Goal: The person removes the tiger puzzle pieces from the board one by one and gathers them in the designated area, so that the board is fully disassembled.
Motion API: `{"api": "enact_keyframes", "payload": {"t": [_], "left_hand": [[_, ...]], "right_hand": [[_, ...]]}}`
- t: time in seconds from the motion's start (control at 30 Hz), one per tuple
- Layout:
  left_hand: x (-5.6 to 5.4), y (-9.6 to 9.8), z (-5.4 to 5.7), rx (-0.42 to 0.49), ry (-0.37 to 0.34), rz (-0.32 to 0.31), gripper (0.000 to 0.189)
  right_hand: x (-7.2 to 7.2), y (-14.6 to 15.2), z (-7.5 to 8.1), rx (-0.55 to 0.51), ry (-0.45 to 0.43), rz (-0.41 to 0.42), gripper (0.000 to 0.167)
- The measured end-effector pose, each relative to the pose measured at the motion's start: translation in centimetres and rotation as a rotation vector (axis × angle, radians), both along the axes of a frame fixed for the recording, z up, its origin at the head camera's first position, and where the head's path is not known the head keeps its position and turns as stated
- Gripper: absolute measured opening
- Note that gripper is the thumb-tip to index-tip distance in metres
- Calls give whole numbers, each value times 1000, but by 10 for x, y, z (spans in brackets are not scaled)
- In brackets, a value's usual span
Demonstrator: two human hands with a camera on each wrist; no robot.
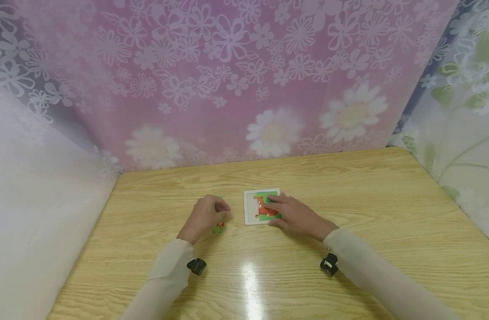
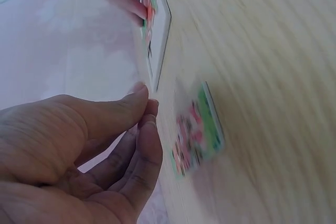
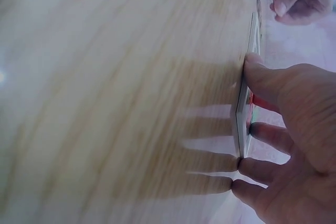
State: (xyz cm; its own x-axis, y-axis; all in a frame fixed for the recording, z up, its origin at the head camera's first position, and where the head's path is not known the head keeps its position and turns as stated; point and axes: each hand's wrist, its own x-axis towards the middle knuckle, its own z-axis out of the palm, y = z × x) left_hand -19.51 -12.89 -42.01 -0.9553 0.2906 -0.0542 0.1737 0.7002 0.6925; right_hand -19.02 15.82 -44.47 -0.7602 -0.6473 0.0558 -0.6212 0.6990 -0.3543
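A square white-framed picture puzzle board (image 1: 250,221) lies on the table; an orange animal on green fills its right part, and the left part is bare. My right hand (image 1: 298,216) rests over its right side with spread, fairly straight fingers. In the right wrist view, the thumb (image 3: 257,74) touches one edge of the board. Left of the board, my left hand (image 1: 207,216) has thumb and fingertips brought together, with nothing visible between them. Just past those fingertips, a loose green and red puzzle piece (image 2: 197,135) shows blurred; in the head view the hand partly covers it.
The wood-grain table (image 1: 348,186) extends around both hands. A pink flowered curtain (image 1: 228,89) hangs behind its far edge, with pale hangings at both sides. Each wrist carries a small black device, one by the left sleeve (image 1: 168,260), one by the right sleeve (image 1: 360,253).
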Motion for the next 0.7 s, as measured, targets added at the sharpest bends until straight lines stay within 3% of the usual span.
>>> {"api": "enact_keyframes", "payload": {"t": [0.3,0.7], "left_hand": [[-14,33,-1,-21,23,-39,4],[-31,67,-8,-38,13,-39,15]], "right_hand": [[2,3,-2,-15,11,-1,55],[1,3,-4,-25,-2,-8,57]]}}
